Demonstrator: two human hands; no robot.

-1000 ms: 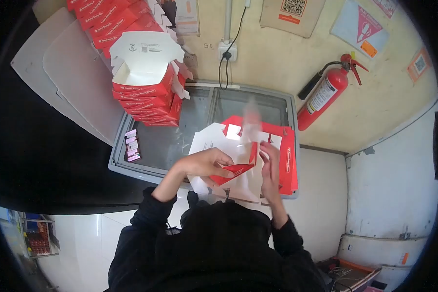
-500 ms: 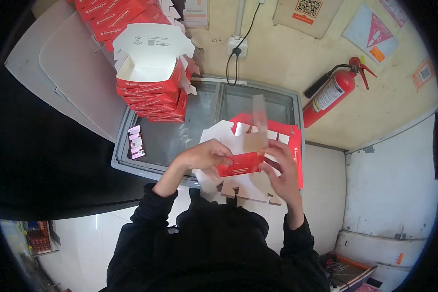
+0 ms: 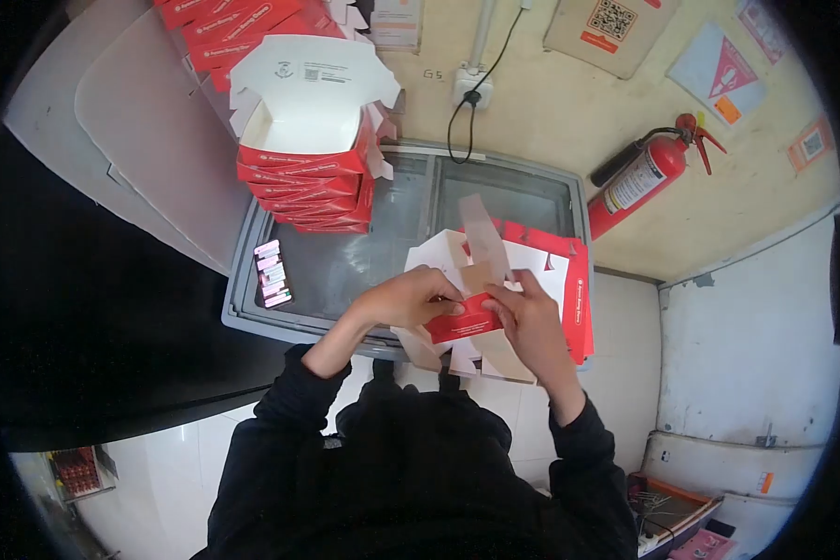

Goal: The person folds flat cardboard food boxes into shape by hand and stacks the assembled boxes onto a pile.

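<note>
Carton (image 3: 459,327) partly folded, red-sided

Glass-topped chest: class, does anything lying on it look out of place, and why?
The lit phone looks out of place: it lies on the glass near the stack of red boxes, while the other things there look like packaging.
</note>
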